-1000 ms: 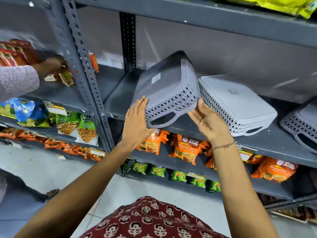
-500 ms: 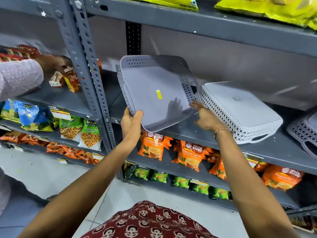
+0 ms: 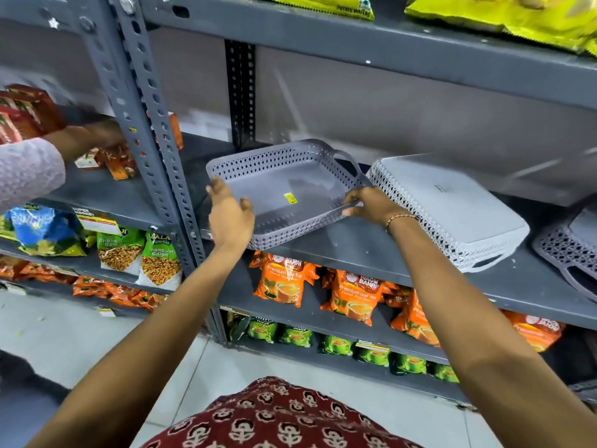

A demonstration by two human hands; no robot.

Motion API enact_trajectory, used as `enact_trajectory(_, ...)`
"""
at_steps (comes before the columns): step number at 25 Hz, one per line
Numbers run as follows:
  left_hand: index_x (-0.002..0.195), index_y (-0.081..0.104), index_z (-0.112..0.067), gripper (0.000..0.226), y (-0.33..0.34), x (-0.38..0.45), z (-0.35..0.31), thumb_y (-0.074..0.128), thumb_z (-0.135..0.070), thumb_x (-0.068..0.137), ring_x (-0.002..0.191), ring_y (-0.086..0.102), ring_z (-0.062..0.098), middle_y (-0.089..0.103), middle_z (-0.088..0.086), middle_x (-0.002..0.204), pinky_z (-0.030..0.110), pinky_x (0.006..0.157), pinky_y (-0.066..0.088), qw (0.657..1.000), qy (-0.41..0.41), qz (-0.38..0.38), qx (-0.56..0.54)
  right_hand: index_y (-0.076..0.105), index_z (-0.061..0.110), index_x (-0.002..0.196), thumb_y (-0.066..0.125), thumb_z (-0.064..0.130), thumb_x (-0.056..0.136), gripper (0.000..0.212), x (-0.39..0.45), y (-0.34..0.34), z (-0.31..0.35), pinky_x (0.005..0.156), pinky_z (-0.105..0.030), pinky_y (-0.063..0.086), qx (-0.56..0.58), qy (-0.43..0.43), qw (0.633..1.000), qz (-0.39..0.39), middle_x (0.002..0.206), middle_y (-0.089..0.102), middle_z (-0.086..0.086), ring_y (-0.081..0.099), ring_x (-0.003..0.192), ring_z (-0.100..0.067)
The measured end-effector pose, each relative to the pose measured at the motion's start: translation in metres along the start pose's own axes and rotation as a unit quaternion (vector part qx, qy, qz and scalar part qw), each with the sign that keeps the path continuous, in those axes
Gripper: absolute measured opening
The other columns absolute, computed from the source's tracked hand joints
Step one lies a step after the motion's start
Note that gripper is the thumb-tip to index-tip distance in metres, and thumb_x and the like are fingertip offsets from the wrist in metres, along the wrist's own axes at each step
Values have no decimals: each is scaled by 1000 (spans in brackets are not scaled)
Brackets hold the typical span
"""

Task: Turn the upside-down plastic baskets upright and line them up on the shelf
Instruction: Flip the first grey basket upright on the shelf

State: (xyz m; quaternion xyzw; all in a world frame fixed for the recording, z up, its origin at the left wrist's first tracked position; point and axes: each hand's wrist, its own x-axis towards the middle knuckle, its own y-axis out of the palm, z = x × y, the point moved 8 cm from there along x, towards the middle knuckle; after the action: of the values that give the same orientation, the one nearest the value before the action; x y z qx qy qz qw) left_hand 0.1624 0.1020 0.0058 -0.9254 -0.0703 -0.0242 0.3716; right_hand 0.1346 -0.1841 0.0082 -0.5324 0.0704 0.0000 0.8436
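Observation:
A grey plastic basket [image 3: 284, 192] now rests upright on the grey shelf [image 3: 355, 250], its open side up and a yellow sticker inside. My right hand [image 3: 371, 205] grips its front right rim. At the basket's front left corner my left hand [image 3: 229, 216] has its fingers spread and holds nothing. Just to the right, a white basket [image 3: 452, 208] lies upside down and touches the grey one. Another grey basket [image 3: 568, 253] lies upside down at the right edge, partly cut off.
A perforated steel post [image 3: 145, 124] stands left of the basket. Beyond it, another person's hand [image 3: 93, 137] reaches among small packets. Orange tea packs [image 3: 355, 295] fill the shelf below, and yellow bags [image 3: 500, 14] lie on the shelf above.
The grey basket went from upside down through tilted on edge to flat and upright on the shelf. My left hand has let go of it; my right hand still holds the rim.

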Motion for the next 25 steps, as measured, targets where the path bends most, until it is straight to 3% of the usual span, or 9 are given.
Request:
enact_trajectory(2,149,15,-8,62,11,-10,-42,40,-34,98,112,59,43,29,24,152,50,79,51,988,129,22,82,68,7,98,69,20,82,21,8,4,-2,103,-38,44,-22,1,1000,11,113,69,-15,61,108,-30)
enact_trajectory(5,125,51,-2,59,72,-34,-70,44,-51,93,106,60,40,61,24,118,46,83,49,919,241,217,225,70,11,101,66,23,84,21,12,7,-4,93,-33,46,-79,3,997,10,105,71,-14,62,101,-31)
enact_trajectory(7,107,60,0,36,89,-39,-67,56,-33,92,107,60,40,64,24,109,45,86,48,891,254,267,265,71,13,102,65,25,85,21,12,6,-4,91,-33,46,-87,3,996,8,103,72,-13,62,99,-30)
enact_trajectory(9,104,61,0,22,89,-32,-64,59,-16,89,108,58,40,63,26,110,44,87,48,885,267,262,278,71,16,100,63,29,86,21,8,4,1,88,-34,48,-113,3,994,0,98,72,-11,64,97,-29)
enact_trajectory(13,98,62,-2,19,66,2,-49,59,-18,89,103,56,36,58,19,100,39,79,44,874,259,299,282,69,19,87,53,51,85,36,-13,21,35,79,-35,53,-182,3,983,-37,78,68,-8,67,85,-28)
enact_trajectory(18,70,57,-9,23,52,30,-28,61,-23,88,73,53,26,50,6,63,28,64,36,849,281,333,300,69,18,98,45,46,93,37,-30,39,71,72,-35,54,-206,-15,970,-125,88,74,-10,69,87,-28)
enact_trajectory(22,75,61,-7,20,53,29,-28,59,-20,90,77,56,28,56,9,69,31,68,42,853,284,329,289,68,17,97,44,51,91,42,-30,38,68,72,-35,54,-198,-7,973,-118,88,74,-10,69,88,-28)
enact_trajectory(24,92,65,-11,15,54,26,-26,59,-23,90,94,58,32,64,15,91,38,82,48,853,271,346,281,66,16,95,45,54,89,44,-31,39,64,73,-37,54,-160,-2,982,-98,88,73,-10,68,88,-29)
enact_trajectory(25,110,63,-14,26,55,24,-25,59,-30,90,109,55,32,65,15,110,41,92,46,851,263,354,283,64,16,96,45,54,88,44,-33,38,62,74,-38,55,-127,0,987,-96,88,73,-9,68,88,-28)
